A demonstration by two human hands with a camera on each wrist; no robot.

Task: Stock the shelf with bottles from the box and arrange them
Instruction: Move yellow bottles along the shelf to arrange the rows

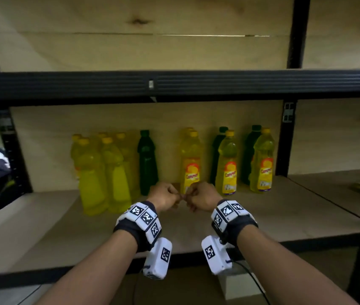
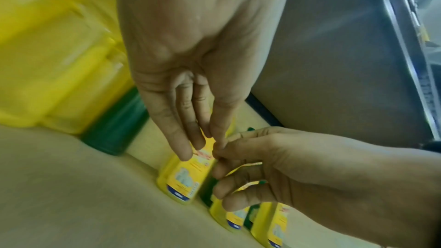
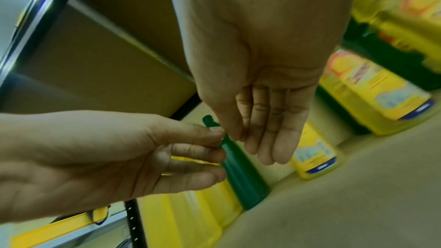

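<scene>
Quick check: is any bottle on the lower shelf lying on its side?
No: every yellow bottle and green bottle on the shelf stands upright, cap up, in the head view.

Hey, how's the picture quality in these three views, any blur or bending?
Head view: dim, the shelf beam bows slightly, unlabelled yellow bottles look soft. Left wrist view: green bottle smeared. Right wrist view: labelled yellow bottles streaked by motion blur.

L hand [image 1: 163, 198] & R hand [image 1: 201, 198] meet fingertip to fingertip, fingers loosely curled, above the shelf board [image 1: 284, 212]. Just beyond L hand stands a green bottle [image 1: 147, 161], w/ yellow bottles [image 1: 100, 172] to its left. Just beyond R hand stands a labelled yellow bottle [image 1: 191, 164], w/ green-yellow pairs [image 1: 227, 164] further right.
</scene>
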